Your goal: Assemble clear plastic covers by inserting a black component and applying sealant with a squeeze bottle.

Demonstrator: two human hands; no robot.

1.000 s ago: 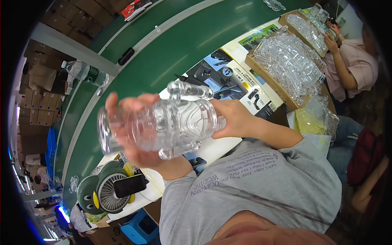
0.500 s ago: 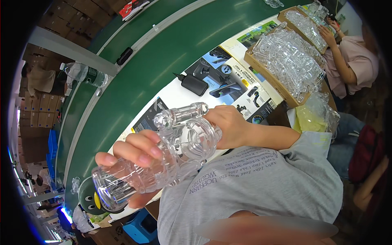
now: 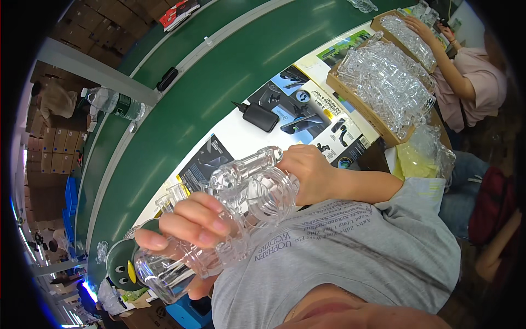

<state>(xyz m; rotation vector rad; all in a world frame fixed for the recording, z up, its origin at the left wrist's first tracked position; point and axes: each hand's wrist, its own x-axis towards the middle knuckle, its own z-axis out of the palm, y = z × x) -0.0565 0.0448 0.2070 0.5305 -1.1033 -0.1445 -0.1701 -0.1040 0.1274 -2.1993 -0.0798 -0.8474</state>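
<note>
In front of my grey shirt I hold a clear plastic cylindrical piece with a thinner tube along its upper side. My left hand is wrapped round its lower left part, and the clear wall shows between the fingers. At the upper right end, my right hand grips the piece, its fingertips partly hidden behind it. What joins the ringed middle to the rounded lower end is hard to make out through the glare. Another clear plastic part shows just beyond my left hand.
Cardboard trays heaped with clear plastic parts stand at the right, where a co-worker's hand reaches in. Printed packaging and a black device lie on the bench. A green belt runs behind, with a water bottle beyond.
Both hands have shifted slightly down with the clear piece, my left hand also to the right. A clear part beyond it has come into sight. The co-worker's hand has moved toward the farther tray.
</note>
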